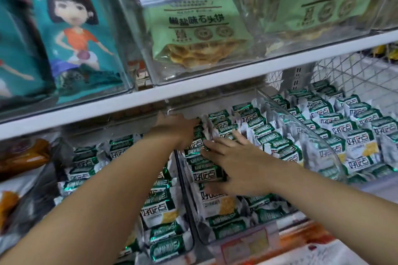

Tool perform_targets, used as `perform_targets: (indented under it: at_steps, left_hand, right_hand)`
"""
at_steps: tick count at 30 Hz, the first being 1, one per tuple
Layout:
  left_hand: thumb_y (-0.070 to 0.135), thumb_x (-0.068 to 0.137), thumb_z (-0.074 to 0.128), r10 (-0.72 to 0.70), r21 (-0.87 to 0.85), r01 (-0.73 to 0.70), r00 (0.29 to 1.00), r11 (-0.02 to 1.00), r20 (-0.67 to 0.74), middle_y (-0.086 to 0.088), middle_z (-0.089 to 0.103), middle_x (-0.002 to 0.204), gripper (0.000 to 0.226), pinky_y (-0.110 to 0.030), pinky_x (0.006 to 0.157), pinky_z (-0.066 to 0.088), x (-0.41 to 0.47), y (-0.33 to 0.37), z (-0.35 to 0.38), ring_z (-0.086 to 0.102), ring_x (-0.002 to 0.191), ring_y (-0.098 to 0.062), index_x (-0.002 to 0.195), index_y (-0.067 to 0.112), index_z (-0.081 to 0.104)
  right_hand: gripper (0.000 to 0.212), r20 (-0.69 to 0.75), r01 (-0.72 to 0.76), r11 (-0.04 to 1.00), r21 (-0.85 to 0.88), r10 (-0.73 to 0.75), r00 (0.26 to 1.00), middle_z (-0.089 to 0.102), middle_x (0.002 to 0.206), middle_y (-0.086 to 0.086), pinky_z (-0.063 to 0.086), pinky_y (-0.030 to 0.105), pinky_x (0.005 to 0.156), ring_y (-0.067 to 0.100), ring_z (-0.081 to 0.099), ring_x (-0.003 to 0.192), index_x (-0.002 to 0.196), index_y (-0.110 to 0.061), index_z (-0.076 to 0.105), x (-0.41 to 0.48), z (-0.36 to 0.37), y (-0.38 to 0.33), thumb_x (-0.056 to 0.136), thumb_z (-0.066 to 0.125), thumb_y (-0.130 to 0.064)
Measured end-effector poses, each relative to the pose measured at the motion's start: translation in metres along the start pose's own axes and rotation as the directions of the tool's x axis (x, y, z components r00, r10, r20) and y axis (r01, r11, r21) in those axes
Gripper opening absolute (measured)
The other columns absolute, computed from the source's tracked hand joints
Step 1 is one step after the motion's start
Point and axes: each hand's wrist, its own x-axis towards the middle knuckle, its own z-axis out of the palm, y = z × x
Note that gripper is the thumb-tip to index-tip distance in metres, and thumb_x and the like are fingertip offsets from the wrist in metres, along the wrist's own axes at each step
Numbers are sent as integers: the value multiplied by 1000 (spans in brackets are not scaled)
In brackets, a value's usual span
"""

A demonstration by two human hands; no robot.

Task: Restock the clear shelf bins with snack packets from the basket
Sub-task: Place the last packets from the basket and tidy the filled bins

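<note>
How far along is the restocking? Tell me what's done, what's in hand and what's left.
Done: the right bin looks full, its packets in neat rows. In hand: the middle bin; the right hand lies flat on its row while the left hand reaches toward the back. Left: its front packets lie loose and the left bin looks less orderly. The basket is out of view.
</note>
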Motion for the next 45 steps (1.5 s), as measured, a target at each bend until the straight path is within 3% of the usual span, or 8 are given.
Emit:
perform_targets:
  at_steps: [8,14,17,20,30,35,39,45]
  left_hand:
    - [27,101,34,69,-47,-70,997,996,-13,-4,22,155,49,-68,107,-2,-23,9,-4,21,142,-31,147,37,21]
    - [47,96,42,157,-173,-164,986,971,-54,0,46,135,37,-65,109,-3,-60,12,-12,39,132,-25,130,34,51]
    - [52,93,46,149,-148,-159,986,976,-78,1,50,126,36,-64,112,1,-80,12,-12,41,128,-24,120,31,58]
    - [57,89,50,161,-201,-172,984,964,-73,5,51,128,39,-66,111,-4,-91,11,-5,39,131,-22,120,33,54]
    - [47,92,52,154,-266,-154,988,952,-20,4,56,123,28,-69,109,-2,-95,17,-3,34,133,-24,115,32,59]
    - [49,90,55,142,-213,-129,989,968,44,-2,54,124,39,-71,107,-3,-98,23,-11,34,133,-29,118,21,57]
    - [73,82,45,146,-209,-139,989,968,17,-4,39,145,76,-70,107,-9,-103,36,-4,31,138,-29,138,22,40]
    - [75,86,28,123,2,-123,992,992,26,-11,14,158,90,-70,103,-13,-100,52,10,28,140,-30,151,13,17]
  right_hand:
    - [105,-85,21,991,-129,-32,996,-6,160,-4,-16,50,113,18,-10,146,152,-28,0,4,6,0,63,2,-85]
    - [95,-103,84,993,-83,-92,990,-2,160,-2,-13,50,115,16,-10,146,151,-31,4,-22,8,-6,78,47,-74]
    - [87,-195,125,979,-159,-155,968,41,141,1,2,50,116,21,30,137,139,-27,41,-27,12,-15,66,65,-69]
    - [70,-222,32,982,-185,-74,972,54,107,-4,4,43,114,17,47,111,113,-24,62,-27,18,-19,59,66,-68]
    - [64,-430,33,984,-177,-108,896,58,86,-5,25,41,103,20,57,85,100,-23,67,-13,28,-22,46,84,-54]
    - [81,-317,8,1000,-21,-14,948,45,128,-8,4,37,117,12,34,124,134,-29,46,-28,23,-13,66,56,-73]
    - [100,-202,-199,976,85,212,956,-15,157,-10,-17,33,114,10,-15,145,151,-27,-6,-43,21,2,74,24,-82]
    - [91,-71,-181,983,39,183,980,-8,159,-9,-15,38,117,10,-9,146,152,-23,0,-18,7,0,83,23,-77]
